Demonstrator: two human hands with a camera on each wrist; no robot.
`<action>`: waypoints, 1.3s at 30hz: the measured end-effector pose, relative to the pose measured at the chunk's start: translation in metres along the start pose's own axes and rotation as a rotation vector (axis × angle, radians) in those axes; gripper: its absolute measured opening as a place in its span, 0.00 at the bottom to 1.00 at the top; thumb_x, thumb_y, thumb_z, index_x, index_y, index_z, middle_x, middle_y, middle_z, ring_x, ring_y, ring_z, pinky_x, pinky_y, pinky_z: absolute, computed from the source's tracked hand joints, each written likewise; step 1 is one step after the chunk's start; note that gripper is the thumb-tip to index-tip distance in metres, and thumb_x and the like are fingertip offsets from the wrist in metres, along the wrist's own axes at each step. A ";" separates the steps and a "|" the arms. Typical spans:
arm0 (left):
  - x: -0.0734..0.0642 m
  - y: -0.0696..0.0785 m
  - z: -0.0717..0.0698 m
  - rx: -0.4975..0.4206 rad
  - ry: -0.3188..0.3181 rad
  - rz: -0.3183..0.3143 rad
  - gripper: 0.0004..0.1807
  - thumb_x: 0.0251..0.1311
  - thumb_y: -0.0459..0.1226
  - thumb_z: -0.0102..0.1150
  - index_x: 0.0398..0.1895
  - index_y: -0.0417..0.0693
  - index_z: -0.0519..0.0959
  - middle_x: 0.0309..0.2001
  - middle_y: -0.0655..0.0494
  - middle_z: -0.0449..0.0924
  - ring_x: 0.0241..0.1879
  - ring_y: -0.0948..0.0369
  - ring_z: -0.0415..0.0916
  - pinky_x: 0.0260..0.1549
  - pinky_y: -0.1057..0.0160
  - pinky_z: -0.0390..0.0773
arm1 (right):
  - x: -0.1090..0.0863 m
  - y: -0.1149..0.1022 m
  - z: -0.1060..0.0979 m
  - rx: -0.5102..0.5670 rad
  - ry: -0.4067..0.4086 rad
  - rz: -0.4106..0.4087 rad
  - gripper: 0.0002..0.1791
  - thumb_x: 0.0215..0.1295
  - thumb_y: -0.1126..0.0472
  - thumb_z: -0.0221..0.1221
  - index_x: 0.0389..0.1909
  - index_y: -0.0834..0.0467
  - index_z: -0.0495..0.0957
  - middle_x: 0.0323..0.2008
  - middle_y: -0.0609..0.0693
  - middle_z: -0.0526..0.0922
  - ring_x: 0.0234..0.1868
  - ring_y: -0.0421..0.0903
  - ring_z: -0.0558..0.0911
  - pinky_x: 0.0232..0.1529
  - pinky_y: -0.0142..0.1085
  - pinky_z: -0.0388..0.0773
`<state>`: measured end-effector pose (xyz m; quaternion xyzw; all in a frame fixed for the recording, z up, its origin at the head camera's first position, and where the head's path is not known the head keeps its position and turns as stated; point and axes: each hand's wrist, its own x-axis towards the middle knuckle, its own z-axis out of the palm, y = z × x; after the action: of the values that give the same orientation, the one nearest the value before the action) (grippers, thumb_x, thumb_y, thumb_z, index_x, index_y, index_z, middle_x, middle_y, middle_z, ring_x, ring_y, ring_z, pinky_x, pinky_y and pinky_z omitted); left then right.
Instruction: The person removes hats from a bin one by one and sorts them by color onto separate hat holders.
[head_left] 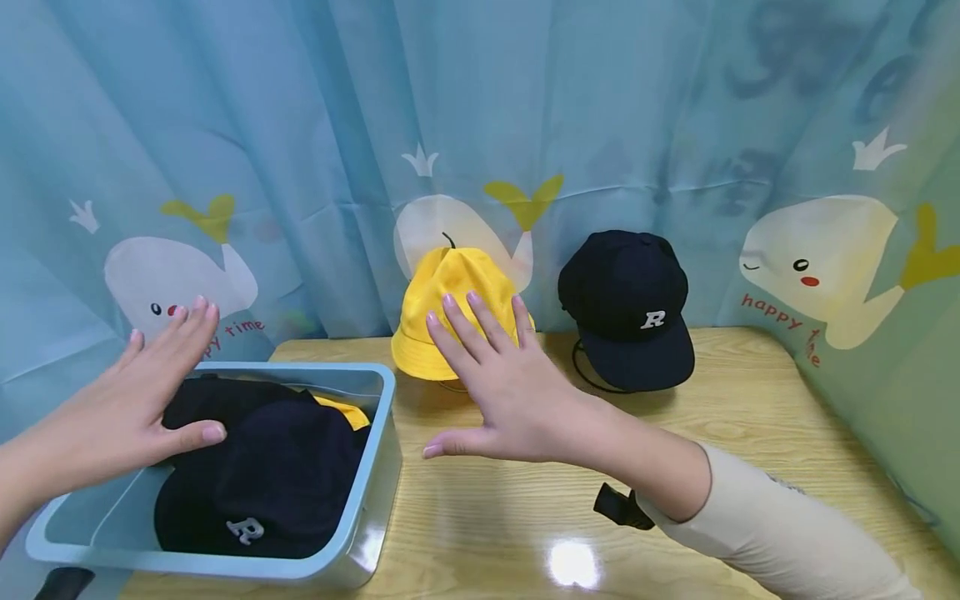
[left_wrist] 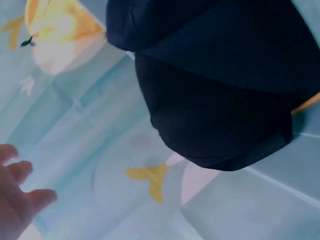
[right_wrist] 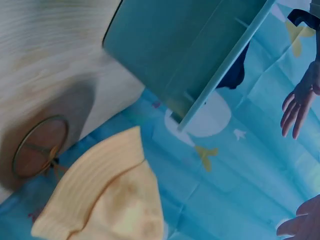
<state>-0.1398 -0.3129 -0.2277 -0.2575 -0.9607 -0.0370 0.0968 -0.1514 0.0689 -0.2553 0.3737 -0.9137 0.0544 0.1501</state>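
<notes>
My left hand [head_left: 142, 392], fingers straight and thumb spread, hovers over the left side of a light blue bin [head_left: 378, 467]. Inside the bin lie navy caps [head_left: 277, 475], the front one bearing a white R, with a bit of yellow cloth [head_left: 341, 410] behind them. My right hand [head_left: 517, 392] is raised with its fingers fanned out, overlapping a yellow bucket hat [head_left: 427, 325] in the head view. That hat sits on a stand, whose round wire base [right_wrist: 65, 135] shows in the right wrist view. Neither hand holds anything.
Right of the bucket hat, another navy cap [head_left: 622, 283] with a white R perches on a stand with a black wire base [head_left: 588, 379]. The wooden table [head_left: 735, 433] backs onto a blue curtain [head_left: 600, 100] printed with whales. A black strap [head_left: 622, 507] hangs by the right sleeve.
</notes>
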 end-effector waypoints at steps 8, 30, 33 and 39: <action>-0.026 -0.017 0.001 0.033 0.074 -0.056 0.64 0.49 0.58 0.64 0.74 0.48 0.28 0.75 0.54 0.23 0.73 0.57 0.20 0.63 0.40 0.17 | 0.010 -0.019 0.005 0.051 -0.014 -0.027 0.61 0.53 0.22 0.47 0.75 0.52 0.30 0.74 0.49 0.26 0.73 0.50 0.25 0.68 0.59 0.24; -0.079 -0.062 0.049 0.108 0.145 -0.132 0.62 0.52 0.67 0.52 0.74 0.46 0.29 0.74 0.52 0.22 0.73 0.57 0.18 0.61 0.36 0.19 | 0.034 -0.064 0.059 0.084 -0.059 -0.034 0.62 0.52 0.19 0.42 0.74 0.55 0.31 0.74 0.52 0.26 0.72 0.50 0.22 0.68 0.61 0.27; -0.089 -0.071 0.061 0.148 0.108 -0.175 0.63 0.51 0.66 0.54 0.74 0.45 0.28 0.74 0.48 0.21 0.72 0.58 0.15 0.61 0.37 0.18 | 0.034 -0.070 0.068 0.063 -0.064 -0.036 0.61 0.52 0.19 0.40 0.74 0.55 0.32 0.74 0.52 0.27 0.72 0.50 0.22 0.68 0.62 0.28; -0.105 -0.081 0.083 0.132 0.013 -0.244 0.61 0.56 0.61 0.54 0.72 0.40 0.25 0.72 0.43 0.16 0.70 0.56 0.10 0.59 0.38 0.13 | 0.035 -0.081 0.085 -0.046 -0.062 -0.043 0.63 0.50 0.17 0.38 0.75 0.56 0.35 0.75 0.55 0.33 0.74 0.55 0.30 0.68 0.64 0.33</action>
<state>-0.1052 -0.4242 -0.3317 -0.1315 -0.9846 0.0132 0.1146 -0.1388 -0.0302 -0.3257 0.3911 -0.9108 0.0184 0.1312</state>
